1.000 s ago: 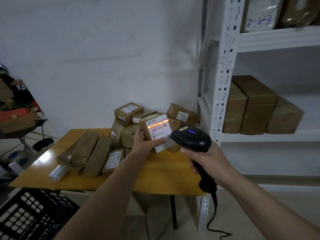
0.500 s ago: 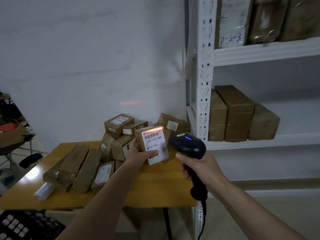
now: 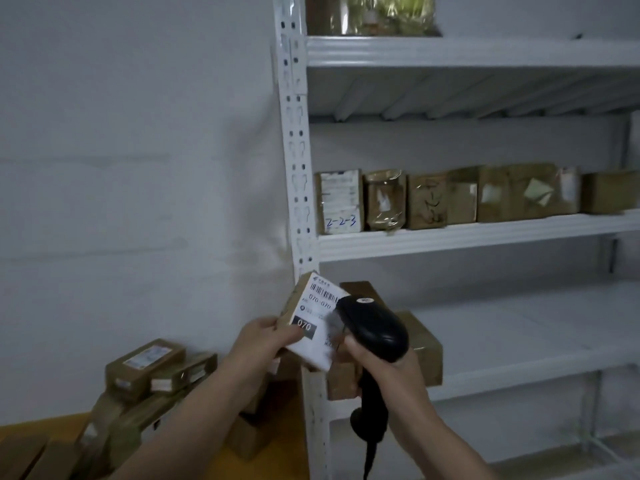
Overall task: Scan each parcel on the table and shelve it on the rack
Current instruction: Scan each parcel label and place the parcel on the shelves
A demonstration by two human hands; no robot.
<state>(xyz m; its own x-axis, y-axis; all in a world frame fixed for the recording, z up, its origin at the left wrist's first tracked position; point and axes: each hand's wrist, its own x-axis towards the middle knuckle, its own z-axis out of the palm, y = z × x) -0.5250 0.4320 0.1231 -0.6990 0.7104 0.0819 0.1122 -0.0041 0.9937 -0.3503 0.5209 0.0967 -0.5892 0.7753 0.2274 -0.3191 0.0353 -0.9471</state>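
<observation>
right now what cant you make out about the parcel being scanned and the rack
Head view only:
- Parcel label: lower right hidden by the scanner; small print blurred.
- Boxes on the lower shelf: mostly behind the right hand and scanner.
- Top shelf items: cut off by the frame edge.

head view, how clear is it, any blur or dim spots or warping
Head view: dim, flat indoor light; the parcel label is the brightest patch and only partly readable; motion blur smears the table parcels at lower left and the shelf parcels; wide-angle distortion tilts the rack upright; the scanner shows as a dark shape with little detail.
</observation>
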